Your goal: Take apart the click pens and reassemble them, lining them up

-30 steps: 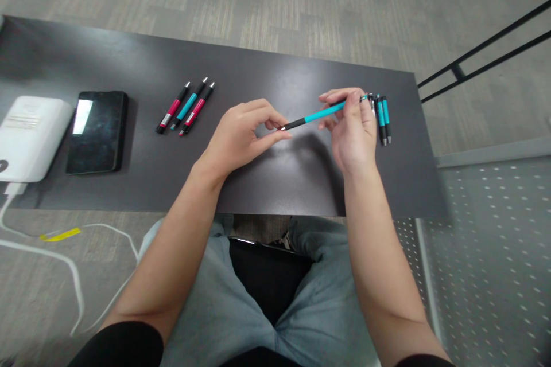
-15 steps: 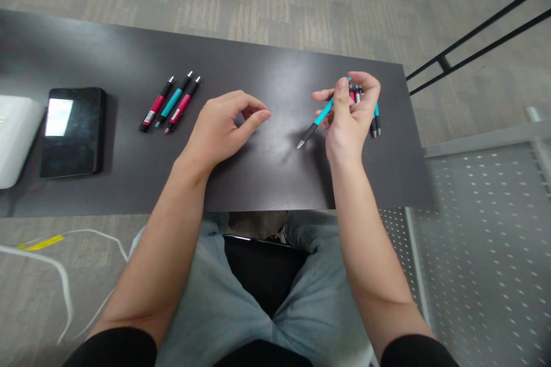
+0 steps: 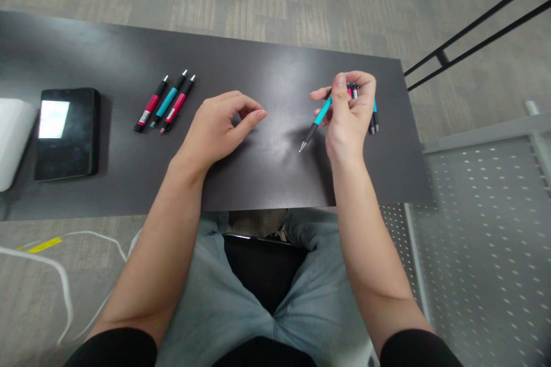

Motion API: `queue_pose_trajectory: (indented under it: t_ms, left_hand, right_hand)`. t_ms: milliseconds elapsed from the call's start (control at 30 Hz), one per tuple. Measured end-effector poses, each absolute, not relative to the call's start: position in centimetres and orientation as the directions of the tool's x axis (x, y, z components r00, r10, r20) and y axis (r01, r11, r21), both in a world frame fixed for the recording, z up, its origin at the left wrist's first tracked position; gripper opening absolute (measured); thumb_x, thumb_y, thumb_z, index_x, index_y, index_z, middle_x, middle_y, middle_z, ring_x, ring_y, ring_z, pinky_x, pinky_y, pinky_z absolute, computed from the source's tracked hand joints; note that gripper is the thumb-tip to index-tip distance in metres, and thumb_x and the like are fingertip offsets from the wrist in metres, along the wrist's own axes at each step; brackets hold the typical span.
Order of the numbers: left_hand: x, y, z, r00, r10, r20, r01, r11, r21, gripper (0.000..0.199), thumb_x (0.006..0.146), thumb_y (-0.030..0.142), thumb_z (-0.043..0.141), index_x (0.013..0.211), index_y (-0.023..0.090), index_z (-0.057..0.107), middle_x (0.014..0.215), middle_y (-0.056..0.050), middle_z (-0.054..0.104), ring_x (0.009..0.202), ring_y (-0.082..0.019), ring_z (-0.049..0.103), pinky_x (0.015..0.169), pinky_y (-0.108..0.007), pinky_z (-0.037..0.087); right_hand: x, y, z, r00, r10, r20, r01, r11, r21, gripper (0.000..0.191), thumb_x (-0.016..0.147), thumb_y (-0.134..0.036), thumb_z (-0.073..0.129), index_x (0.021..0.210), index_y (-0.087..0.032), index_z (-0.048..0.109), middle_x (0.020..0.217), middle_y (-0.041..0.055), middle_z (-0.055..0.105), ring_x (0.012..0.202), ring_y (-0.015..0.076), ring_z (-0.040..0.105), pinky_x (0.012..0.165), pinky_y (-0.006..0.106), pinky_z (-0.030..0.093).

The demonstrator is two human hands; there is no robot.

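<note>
compared with the frame from one second ago, the turquoise ballpoint pen has swung away from the left hand: its metal tip was at that hand's fingers, and now we see it well apart from them, turned toward the near side. the left hand has drawn off a little to the left, and our view has shifted slightly too.

the pen is in the right hand, clamped by its upper part between the thumb and the fingers behind it; its top end is hidden there. its long axis runs slantwise, from the far right inside the grip down to the near left, where the tip points free. it seems to be held above the dark tabletop, though we cannot judge the gap.

so the pen lies to the right of the left hand's fingertips, with the tip also a bit nearer to us than they are. the right hand is the closer one, since it already has hold. on the left hand the thumb and forefinger curl toward each other with nothing seen between them; we cannot tell whether they touch.

just beyond the right hand we make out a partly hidden group of pens; left of the left hand, three pens lie side by side, slanting toward the far right.
</note>
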State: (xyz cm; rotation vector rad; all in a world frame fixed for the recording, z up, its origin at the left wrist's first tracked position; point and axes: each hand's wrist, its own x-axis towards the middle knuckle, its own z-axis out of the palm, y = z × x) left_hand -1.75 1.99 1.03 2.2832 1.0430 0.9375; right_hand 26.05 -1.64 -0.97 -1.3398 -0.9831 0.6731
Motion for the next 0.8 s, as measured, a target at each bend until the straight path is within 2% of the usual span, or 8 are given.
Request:
queue_pose_trajectory:
  t_ms: [100, 233, 300, 433, 533, 633, 733, 800]
  left_hand:
    - [-1.7, 2.0, 1.0, 0.478, 0.782, 0.399, 0.462, -0.61, 0.644, 0.034, 0.121, 0.053, 0.074, 0.112, 0.027, 0.094, 0.108, -0.009, 0.094, 0.098, -0.03, 0.086, 0.092, -0.044, 0.066]
    - [-1.8, 2.1, 1.0, 0.465, 0.799, 0.382, 0.474, -0.589, 0.654, 0.034, 0.119, 0.053, 0.074, 0.111, 0.027, 0.095, 0.11, -0.009, 0.095, 0.099, -0.03, 0.086, 0.094, -0.044, 0.067]
    - [-1.9, 2.0, 1.0, 0.454, 0.804, 0.384, 0.472, -0.582, 0.662, 0.034, 0.119, 0.053, 0.074, 0.11, 0.027, 0.094, 0.11, -0.009, 0.095, 0.098, -0.03, 0.085, 0.094, -0.044, 0.067]
    - [-2.2, 2.0, 1.3, 0.473, 0.799, 0.371, 0.457, -0.582, 0.673, 0.029, 0.116, 0.054, 0.077, 0.108, 0.031, 0.092, 0.109, -0.005, 0.095, 0.092, -0.028, 0.083, 0.089, -0.043, 0.064]
    - [-2.6, 1.8, 1.6, 0.477, 0.809, 0.342, 0.481, -0.567, 0.669, 0.028, 0.114, 0.054, 0.076, 0.108, 0.03, 0.09, 0.11, -0.004, 0.095, 0.096, -0.028, 0.083, 0.079, -0.04, 0.057]
    - [-2.7, 1.7, 1.9, 0.483, 0.828, 0.287, 0.51, -0.532, 0.676, 0.029, 0.115, 0.057, 0.076, 0.111, 0.032, 0.088, 0.117, -0.002, 0.095, 0.104, -0.029, 0.084, 0.084, -0.039, 0.055]
    - [-2.5, 1.5, 2.3, 0.454, 0.846, 0.281, 0.521, -0.508, 0.686, 0.028, 0.109, 0.059, 0.077, 0.106, 0.033, 0.087, 0.11, -0.001, 0.093, 0.097, -0.029, 0.082, 0.08, -0.04, 0.049]
    - [-2.3, 1.4, 2.4, 0.461, 0.845, 0.271, 0.536, -0.509, 0.674, 0.027, 0.109, 0.06, 0.075, 0.108, 0.035, 0.086, 0.11, 0.001, 0.093, 0.096, -0.029, 0.082, 0.079, -0.04, 0.049]
  right_hand:
    - [25.9, -1.6, -1.2, 0.467, 0.867, 0.176, 0.099, 0.146, -0.984, 0.061, 0.12, -0.094, 0.074, 0.147, -0.041, 0.06, 0.121, 0.0005, 0.093, 0.1, 0.0225, 0.095, 0.068, 0.029, 0.073]
    - [27.2, -1.1, -1.1, 0.489, 0.853, 0.185, 0.091, 0.161, -0.983, 0.062, 0.118, -0.093, 0.077, 0.15, -0.042, 0.062, 0.122, 0.0008, 0.094, 0.102, 0.0241, 0.095, 0.071, 0.032, 0.072]
    - [29.3, -0.9, -0.4, 0.499, 0.837, 0.222, 0.122, 0.186, -0.975, 0.065, 0.116, -0.097, 0.076, 0.143, -0.04, 0.066, 0.121, 0.0025, 0.093, 0.096, 0.024, 0.091, 0.069, 0.033, 0.068]
    - [36.2, -2.1, 2.1, 0.552, 0.782, 0.289, 0.202, 0.211, -0.956, 0.068, 0.114, -0.1, 0.07, 0.12, -0.033, 0.077, 0.115, 0.0057, 0.089, 0.075, 0.0186, 0.073, 0.064, 0.035, 0.057]
    - [41.2, -4.2, 3.0, 0.62, 0.732, 0.284, 0.323, 0.091, -0.942, 0.067, 0.111, -0.096, 0.074, 0.124, -0.032, 0.088, 0.107, 0.0046, 0.084, 0.078, 0.0187, 0.071, 0.068, 0.035, 0.056]
    - [44.0, -5.7, 2.2, 0.674, 0.701, 0.234, 0.412, -0.094, -0.906, 0.066, 0.11, -0.091, 0.077, 0.123, -0.028, 0.092, 0.098, 0.0028, 0.081, 0.081, 0.0195, 0.07, 0.075, 0.035, 0.06]
    - [44.7, -5.7, 0.9, 0.711, 0.682, 0.172, 0.449, -0.252, -0.857, 0.047, 0.113, -0.07, 0.085, 0.117, -0.023, 0.089, 0.105, 0.006, 0.086, 0.096, 0.0222, 0.081, 0.087, 0.037, 0.067]
    - [44.6, -5.3, 0.4, 0.733, 0.669, 0.123, 0.445, -0.335, -0.831, 0.032, 0.117, -0.053, 0.083, 0.119, -0.021, 0.085, 0.109, 0.0073, 0.088, 0.102, 0.0222, 0.085, 0.092, 0.035, 0.07]
